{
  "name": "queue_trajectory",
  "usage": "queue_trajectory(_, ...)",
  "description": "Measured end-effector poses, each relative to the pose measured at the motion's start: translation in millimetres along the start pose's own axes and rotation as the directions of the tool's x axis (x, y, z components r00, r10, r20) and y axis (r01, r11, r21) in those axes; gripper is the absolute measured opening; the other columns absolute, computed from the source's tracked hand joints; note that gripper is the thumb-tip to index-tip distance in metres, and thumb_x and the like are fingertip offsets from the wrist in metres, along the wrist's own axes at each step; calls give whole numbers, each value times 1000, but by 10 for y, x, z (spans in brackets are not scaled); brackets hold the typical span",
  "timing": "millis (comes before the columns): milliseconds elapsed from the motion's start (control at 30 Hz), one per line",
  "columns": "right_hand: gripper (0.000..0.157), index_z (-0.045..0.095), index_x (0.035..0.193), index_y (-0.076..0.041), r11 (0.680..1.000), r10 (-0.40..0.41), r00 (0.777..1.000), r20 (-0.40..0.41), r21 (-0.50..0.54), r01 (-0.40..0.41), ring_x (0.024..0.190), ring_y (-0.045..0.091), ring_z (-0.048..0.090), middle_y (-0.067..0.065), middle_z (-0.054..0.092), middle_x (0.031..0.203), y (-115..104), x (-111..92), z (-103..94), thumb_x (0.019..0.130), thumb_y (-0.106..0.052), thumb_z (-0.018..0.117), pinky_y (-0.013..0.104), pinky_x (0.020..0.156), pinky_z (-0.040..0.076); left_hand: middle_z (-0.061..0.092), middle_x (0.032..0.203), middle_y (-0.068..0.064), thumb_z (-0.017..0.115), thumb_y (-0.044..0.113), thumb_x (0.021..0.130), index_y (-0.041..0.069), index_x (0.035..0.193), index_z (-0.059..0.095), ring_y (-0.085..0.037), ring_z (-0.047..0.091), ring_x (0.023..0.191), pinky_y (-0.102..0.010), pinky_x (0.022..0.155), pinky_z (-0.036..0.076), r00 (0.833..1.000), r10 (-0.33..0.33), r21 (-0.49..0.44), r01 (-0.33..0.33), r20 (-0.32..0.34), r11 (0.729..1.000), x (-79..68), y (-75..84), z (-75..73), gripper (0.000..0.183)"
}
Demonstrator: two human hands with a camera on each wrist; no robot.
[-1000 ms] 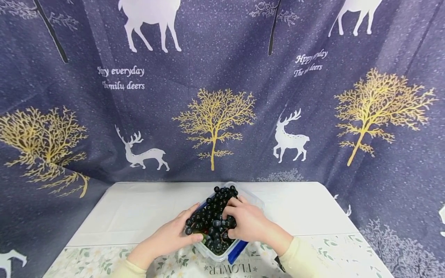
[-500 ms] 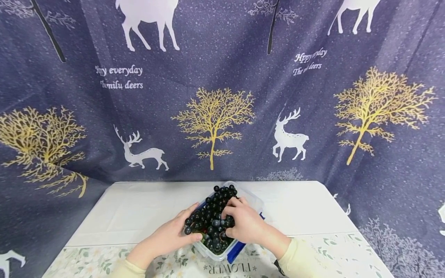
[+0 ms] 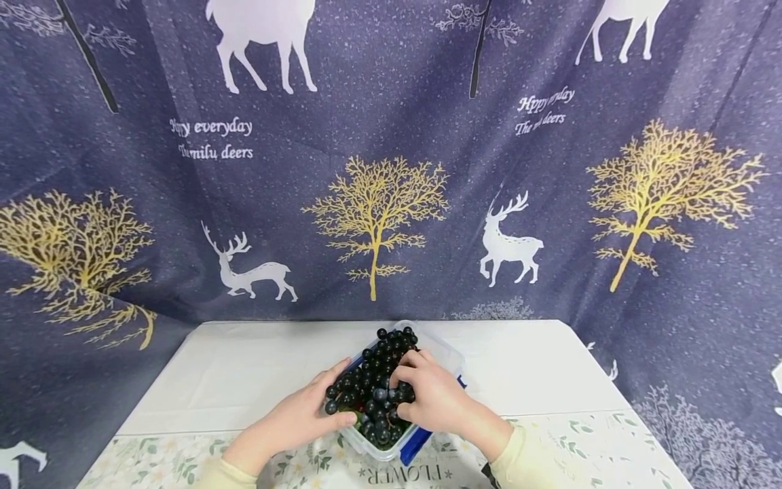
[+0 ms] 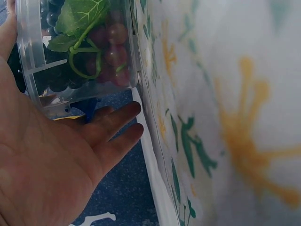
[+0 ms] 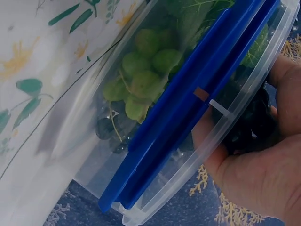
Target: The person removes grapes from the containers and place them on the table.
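A clear plastic container (image 3: pixel 380 454) with blue clip latches (image 5: pixel 188 106) stands at an angle on the table. Dark grapes (image 3: pixel 371 373) heap up to its rim. Through its walls I see red grapes (image 4: pixel 116 55) with a green leaf (image 4: pixel 77 19), and green grapes (image 5: pixel 141 84). My left hand (image 3: pixel 305 413) rests along the container's left side, its thumb over the near rim and its other fingers straight. My right hand (image 3: pixel 435 394) reaches in from the right, fingers curled round dark grapes; its fingertips are partly hidden among them.
The table has a white far part (image 3: pixel 256 367) and a floral cloth (image 3: pixel 146 462) nearer to me. A dark blue curtain (image 3: pixel 391 102) with deer and trees hangs behind it. Something black (image 3: pixel 491 473) shows beside my right sleeve.
Both hands keep nearly the same place. My right fingers shift slightly on the dark grapes; the container has not moved on the table.
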State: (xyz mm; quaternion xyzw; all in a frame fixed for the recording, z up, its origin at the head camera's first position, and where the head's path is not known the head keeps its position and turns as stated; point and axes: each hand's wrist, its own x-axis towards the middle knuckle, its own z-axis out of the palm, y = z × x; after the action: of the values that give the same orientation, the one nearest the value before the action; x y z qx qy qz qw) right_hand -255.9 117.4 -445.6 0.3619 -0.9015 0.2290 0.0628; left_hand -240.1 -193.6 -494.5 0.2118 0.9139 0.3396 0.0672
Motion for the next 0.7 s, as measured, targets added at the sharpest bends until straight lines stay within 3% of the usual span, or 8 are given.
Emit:
queue_trajectory(200, 31, 79, 107, -23, 1000, -5, 999, -32, 28, 6, 101, 13, 50, -8, 59, 116, 3, -13, 22, 81, -6, 84, 29, 73, 49, 34, 179, -16, 69, 64, 106, 38, 180, 16, -10, 69, 92, -54, 84, 59, 1000, -6, 6, 6, 0, 1000, 1, -33, 17, 95)
queue_trajectory(700, 27, 78, 105, -23, 999, 29, 997, -74, 23, -27, 99, 12, 54, -7, 62, 120, 43, -12, 64, 81, -11, 84, 26, 68, 50, 36, 178, -18, 69, 66, 105, 32, 181, 18, -35, 74, 118, -66, 96, 58, 1000, 2, 18, -1, -23, 1000, -10, -30, 22, 98)
